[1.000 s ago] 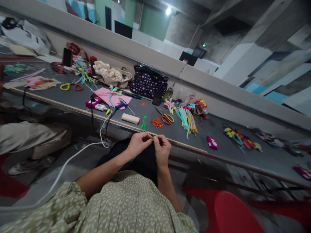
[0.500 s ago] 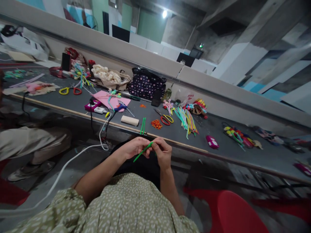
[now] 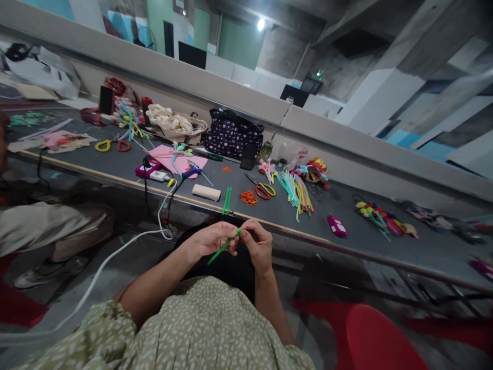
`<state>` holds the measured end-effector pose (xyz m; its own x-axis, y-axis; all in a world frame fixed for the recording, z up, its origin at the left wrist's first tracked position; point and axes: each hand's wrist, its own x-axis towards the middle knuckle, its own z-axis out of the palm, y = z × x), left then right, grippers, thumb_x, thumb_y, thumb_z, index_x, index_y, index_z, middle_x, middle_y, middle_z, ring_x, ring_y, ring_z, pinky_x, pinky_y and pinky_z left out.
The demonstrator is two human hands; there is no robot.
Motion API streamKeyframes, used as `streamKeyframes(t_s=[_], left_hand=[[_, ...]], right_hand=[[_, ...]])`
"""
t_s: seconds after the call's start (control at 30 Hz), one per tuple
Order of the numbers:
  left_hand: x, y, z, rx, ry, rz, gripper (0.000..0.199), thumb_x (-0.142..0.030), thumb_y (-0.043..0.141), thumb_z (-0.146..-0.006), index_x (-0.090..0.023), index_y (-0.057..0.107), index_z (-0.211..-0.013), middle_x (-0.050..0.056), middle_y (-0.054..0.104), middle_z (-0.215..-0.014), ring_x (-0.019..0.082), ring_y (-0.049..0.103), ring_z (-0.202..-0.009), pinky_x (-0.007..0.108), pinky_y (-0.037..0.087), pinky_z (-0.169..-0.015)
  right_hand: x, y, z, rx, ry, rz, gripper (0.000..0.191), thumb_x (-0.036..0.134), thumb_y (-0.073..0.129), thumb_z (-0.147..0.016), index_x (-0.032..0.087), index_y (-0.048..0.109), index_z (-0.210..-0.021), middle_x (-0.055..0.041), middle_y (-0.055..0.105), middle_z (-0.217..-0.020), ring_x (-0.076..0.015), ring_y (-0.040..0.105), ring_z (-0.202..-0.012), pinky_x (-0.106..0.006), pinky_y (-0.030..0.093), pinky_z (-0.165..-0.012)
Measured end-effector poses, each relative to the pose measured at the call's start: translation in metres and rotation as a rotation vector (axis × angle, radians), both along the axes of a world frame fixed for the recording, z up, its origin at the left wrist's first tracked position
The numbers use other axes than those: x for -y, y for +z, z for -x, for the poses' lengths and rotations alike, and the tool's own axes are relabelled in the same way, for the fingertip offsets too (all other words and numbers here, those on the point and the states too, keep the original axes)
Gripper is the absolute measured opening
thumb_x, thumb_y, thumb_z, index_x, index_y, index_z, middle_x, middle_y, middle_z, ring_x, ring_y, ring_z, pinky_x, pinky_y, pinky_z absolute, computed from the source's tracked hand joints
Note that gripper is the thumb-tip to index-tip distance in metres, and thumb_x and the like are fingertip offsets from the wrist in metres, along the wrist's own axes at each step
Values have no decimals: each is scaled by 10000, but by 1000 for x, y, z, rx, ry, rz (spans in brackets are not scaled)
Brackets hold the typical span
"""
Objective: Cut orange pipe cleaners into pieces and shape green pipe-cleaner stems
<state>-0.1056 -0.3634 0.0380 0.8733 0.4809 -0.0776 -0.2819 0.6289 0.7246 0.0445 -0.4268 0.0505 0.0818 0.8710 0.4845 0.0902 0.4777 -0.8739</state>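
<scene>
Between my two hands is a green pipe cleaner, its long end slanting down to the left over my lap. My left hand pinches it from the left, and my right hand pinches its upper end, where a small bend or knot seems to be; the fingertips partly hide it. Just beyond my hands, two more green pipe cleaners lie at the table edge. Beside them are a cream-coloured roll and a small heap of orange twisted pieces.
Scissors with red and yellow handles lie near a bundle of coloured pipe cleaners. Left are a blue glue gun, pink paper and a white cable. A red chair stands right; another person's leg is at left.
The free end of the green pipe cleaner has swung slightly down and left. My hands stay close together, with the fingers slightly shifted at its upper end.
</scene>
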Motion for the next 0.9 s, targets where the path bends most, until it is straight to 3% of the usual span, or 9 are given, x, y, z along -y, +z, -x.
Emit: streamKeyframes(t_s=[0.27,0.57,0.9], left_hand=[[-1,2,-4,-45,132,-78,229,-276,789,-672,-109,632,-679,22,629,-581,110,591,-532,282,539,-654],[7,11,-12,-96,406,-194,224,-285,799,-644,-118,649,-650,9,626,-610,112,605,-591,233,481,-656],[16,17,-18,-195,689,-534,231,-355,737,-719,-132,682,-698,20,639,-655,125,556,-628,230,438,-635]], right_hand=[[0,-1,-1,-17,-67,109,186,366,668,-823,189,630,-778,10,570,-738,-87,489,-546,-206,397,-470],[-3,-3,2,-111,-139,117,216,381,672,-812,180,612,-763,42,490,-618,-68,386,-473,-207,298,-426],[-2,-1,2,-101,-197,64,172,347,656,-825,182,631,-783,35,519,-674,-77,409,-517,-214,329,-468]])
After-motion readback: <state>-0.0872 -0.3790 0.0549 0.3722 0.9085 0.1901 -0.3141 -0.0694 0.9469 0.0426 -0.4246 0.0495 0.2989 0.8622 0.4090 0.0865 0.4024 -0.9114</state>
